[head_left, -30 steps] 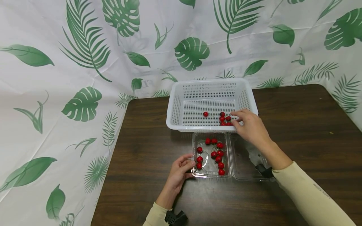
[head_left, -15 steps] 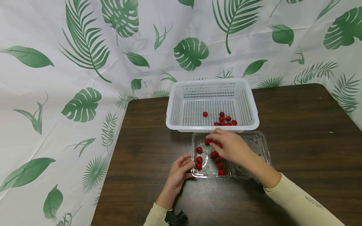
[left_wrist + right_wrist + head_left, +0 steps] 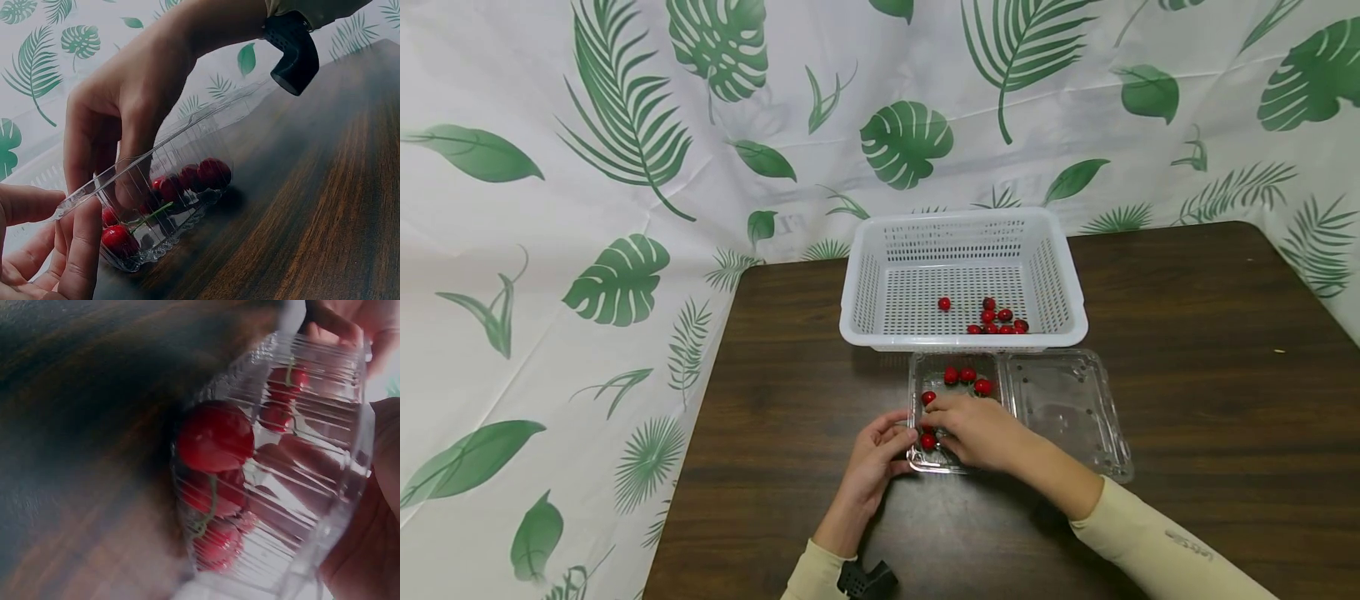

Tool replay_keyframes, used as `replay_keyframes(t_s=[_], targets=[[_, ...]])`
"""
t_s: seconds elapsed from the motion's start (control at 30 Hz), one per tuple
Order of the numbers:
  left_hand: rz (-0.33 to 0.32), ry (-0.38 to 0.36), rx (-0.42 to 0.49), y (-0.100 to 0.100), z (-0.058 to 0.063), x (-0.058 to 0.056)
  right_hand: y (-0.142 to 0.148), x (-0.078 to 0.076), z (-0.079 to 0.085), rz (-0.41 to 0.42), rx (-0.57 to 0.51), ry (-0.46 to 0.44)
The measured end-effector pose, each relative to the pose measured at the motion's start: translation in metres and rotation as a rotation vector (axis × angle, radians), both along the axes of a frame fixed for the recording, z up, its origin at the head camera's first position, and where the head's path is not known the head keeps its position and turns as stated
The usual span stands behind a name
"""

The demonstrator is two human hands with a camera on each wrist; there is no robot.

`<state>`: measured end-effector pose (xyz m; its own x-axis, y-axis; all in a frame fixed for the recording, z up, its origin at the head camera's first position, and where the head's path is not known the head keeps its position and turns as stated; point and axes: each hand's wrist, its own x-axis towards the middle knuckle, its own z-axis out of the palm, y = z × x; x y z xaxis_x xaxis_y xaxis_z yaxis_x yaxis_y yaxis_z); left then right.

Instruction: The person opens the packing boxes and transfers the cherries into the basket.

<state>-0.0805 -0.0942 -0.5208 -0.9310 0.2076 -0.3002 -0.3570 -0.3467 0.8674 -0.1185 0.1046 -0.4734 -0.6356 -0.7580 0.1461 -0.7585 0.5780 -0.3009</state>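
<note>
In the head view a clear plastic clamshell box [image 3: 958, 468] lies with its lid [image 3: 1067, 408] folded out to the right. My left hand [image 3: 874, 454] pinches its left rim between thumb and fingers, also plain in the left wrist view. My right hand [image 3: 973, 429] reaches down into the box, fingertips around a cherry near the left wall. Whether the fingers grip it is hidden. Beside them lie a cherry [image 3: 928, 441] and another cherry [image 3: 928, 397]. Several more cherries [image 3: 967, 376] sit at the far end. Through the wall in the right wrist view, cherries [image 3: 215, 436] with green stems show.
Behind the box stands a white perforated plastic basket [image 3: 964, 341] with several cherries [image 3: 988, 317] near its front right and one cherry [image 3: 944, 304] apart. The dark wooden table [image 3: 1187, 333] meets a leaf-printed cloth [image 3: 805, 108] at the back.
My right hand has moved from over the basket, left and nearer, down into the box. One more cherry shows at the basket's near side since the first frame. My left hand stays put.
</note>
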Motion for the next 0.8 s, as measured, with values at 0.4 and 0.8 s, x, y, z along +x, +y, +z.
replay_keyframes(t_s=[0.4, 0.8], targets=[[0.011, -0.006, 0.0, 0.0, 0.0, 0.001, -0.004, -0.001, -0.012, -0.009, -0.026, 0.027], [0.009, -0.003, 0.011, 0.0, 0.0, 0.0, -0.003, -0.004, -0.013, 0.0, -0.062, 0.003]])
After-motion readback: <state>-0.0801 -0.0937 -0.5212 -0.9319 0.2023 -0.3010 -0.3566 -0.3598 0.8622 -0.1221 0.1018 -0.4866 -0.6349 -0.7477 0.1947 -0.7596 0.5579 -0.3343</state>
